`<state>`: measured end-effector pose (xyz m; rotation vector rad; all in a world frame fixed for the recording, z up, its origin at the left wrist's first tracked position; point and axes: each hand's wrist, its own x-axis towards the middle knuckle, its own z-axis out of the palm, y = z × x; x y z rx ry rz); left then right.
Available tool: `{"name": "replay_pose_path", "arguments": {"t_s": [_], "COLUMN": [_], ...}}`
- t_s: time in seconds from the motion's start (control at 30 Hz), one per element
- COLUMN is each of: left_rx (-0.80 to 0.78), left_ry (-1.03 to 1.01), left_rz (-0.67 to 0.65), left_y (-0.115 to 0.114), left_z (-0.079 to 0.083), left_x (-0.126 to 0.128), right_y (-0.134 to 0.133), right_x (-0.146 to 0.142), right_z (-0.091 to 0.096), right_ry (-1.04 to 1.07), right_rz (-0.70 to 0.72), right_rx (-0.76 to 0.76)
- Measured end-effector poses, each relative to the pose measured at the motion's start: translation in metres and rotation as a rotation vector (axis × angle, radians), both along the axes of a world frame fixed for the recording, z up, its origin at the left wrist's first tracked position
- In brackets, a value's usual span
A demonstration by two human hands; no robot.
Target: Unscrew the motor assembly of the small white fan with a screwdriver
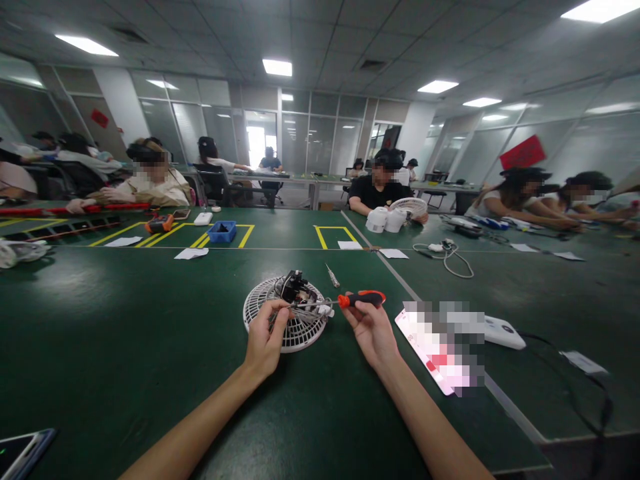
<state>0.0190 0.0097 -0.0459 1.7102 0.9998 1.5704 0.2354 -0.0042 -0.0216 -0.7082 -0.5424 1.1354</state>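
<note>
My right hand (pixel 373 330) is closed around the black and orange handle of a screwdriver (pixel 363 299), whose shaft points left. At the shaft's far end, the thumb and fingers of my left hand (pixel 265 337) are pinched together; what lies between them is too small to make out. Beneath both lies a white round fan grille (pixel 300 341) on the green table. A black motor (pixel 294 287) with wires sits on the grille, partly hidden by my left hand and the shaft. Just beyond the grille lies a small clear-handled screwdriver (pixel 333 276).
A lit phone (pixel 425 350) and a white device (pixel 503 332) with a dark cable lie to the right. Farther off are a blue bin (pixel 221 231), paper slips and a coiled grey cable (pixel 457 257). A person opposite holds another fan grille (pixel 411 208). Another phone (pixel 25 453) is front left.
</note>
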Motion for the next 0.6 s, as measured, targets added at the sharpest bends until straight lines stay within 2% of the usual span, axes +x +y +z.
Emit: {"name": "replay_pose_path", "arguments": {"t_s": [0.2,0.4,0.6], "left_rx": [0.012,0.017,0.092], "left_ry": [0.036,0.053,0.116], "left_rz": [0.032,-0.011,0.031], "left_y": [0.0037,0.0065,0.0069], "left_z": [-0.0013,0.0024,0.0057], "left_x": [-0.0024,-0.0051,-0.0067], "right_y": [-0.0022,-0.0035,-0.0045], "right_x": [-0.0006,-0.0008,-0.0022], "right_z": [0.0047,0.007,0.0079], "right_ry": [-0.029,-0.064,-0.06], "right_rz": [0.005,-0.027,0.0], "right_rx": [0.017,0.009,-0.026]}}
